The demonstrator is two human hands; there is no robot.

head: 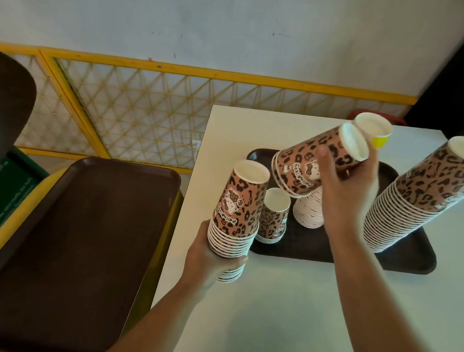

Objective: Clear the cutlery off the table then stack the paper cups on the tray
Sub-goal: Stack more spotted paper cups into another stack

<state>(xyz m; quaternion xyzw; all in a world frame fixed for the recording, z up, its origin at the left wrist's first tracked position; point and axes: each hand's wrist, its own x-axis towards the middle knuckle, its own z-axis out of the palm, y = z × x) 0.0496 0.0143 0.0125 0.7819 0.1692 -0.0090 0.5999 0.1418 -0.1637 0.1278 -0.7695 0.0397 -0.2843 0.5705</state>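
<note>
- Over tray: right hand grasps tilted cup, above short stack.
- Left hand grips 2nd stack by table edge.
- Risk: tilted cup catches rim, topples stack; tall stack nr elbow leans.

Two bare forearms, sleeveless as far as the frame's lower edge. No watch, ring or glove on left hand or right hand. Short, unpainted thumbnails.
</note>
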